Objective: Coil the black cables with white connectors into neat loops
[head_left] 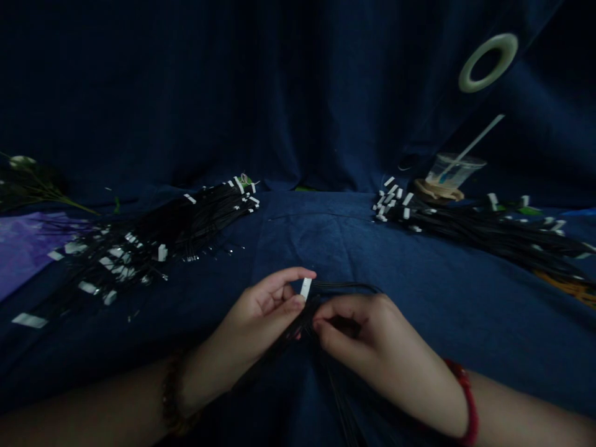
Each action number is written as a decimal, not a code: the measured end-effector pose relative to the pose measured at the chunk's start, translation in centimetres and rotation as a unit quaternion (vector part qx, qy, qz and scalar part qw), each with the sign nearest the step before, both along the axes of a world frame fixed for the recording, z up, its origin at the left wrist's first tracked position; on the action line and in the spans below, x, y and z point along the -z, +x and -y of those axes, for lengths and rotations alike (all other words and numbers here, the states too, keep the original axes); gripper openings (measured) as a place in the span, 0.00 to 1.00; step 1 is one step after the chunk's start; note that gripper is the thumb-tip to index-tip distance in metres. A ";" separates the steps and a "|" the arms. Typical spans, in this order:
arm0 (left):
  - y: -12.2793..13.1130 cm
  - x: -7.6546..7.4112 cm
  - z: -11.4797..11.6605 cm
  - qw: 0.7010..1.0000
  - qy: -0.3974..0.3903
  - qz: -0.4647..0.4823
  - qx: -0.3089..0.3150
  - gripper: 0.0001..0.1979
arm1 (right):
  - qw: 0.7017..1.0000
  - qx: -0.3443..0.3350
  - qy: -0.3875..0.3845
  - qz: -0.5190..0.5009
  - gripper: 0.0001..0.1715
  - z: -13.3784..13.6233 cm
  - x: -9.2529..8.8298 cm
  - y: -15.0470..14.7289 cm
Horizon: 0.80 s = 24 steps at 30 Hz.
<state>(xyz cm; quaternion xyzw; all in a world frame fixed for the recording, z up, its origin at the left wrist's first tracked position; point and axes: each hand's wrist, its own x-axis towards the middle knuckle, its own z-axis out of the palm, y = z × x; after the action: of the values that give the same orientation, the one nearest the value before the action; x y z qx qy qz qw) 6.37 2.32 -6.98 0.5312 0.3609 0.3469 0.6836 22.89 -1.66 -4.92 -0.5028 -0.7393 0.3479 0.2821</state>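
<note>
My left hand (254, 320) pinches a small white connector (306, 287) between thumb and forefinger; thin black wires (347, 287) run from it. My right hand (372, 347) is closed in a pinch on the same black wire bundle (284, 341), right beside the left fingers. Both hands rest low over a dark blue cloth (419, 279). A red band circles my right wrist, a beaded one my left.
A heap of black wires with white connectors (158, 242) lies at the left, another heap (465, 223) at the right. A plastic cup with a straw (454, 171) stands behind the right heap. A pale ring (487, 62) hangs on the blue backdrop. Purple material (23, 248) lies at the far left.
</note>
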 end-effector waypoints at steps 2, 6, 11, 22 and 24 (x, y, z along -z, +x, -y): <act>0.0 0.0 0.1 1.000 -0.004 -0.002 -0.003 0.18 | 1.000 0.005 -0.010 -0.010 0.11 0.0 0.2 -0.2; 0.2 -0.1 0.2 1.000 -0.019 -0.010 -0.008 0.17 | 1.000 0.019 0.002 -0.011 0.10 -0.3 0.3 -0.3; 0.3 -0.2 0.2 1.000 -0.020 -0.015 -0.013 0.17 | 0.998 0.038 0.041 0.042 0.07 -0.6 -0.1 -0.2; 0.3 -0.9 0.2 0.996 -0.073 0.010 -0.053 0.17 | 0.913 -0.132 -0.271 -0.275 0.10 -1.6 -4.3 5.5; 0.4 -1.0 0.2 0.995 -0.077 0.014 -0.064 0.17 | 0.921 -0.092 -0.201 -0.320 0.10 -1.7 -5.2 6.6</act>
<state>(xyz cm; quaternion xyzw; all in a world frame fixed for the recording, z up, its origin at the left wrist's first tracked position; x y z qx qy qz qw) 6.77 2.10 -5.98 0.4477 0.4106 0.3681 0.7039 29.47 0.07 0.25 -0.3403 -0.5671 0.6561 0.3634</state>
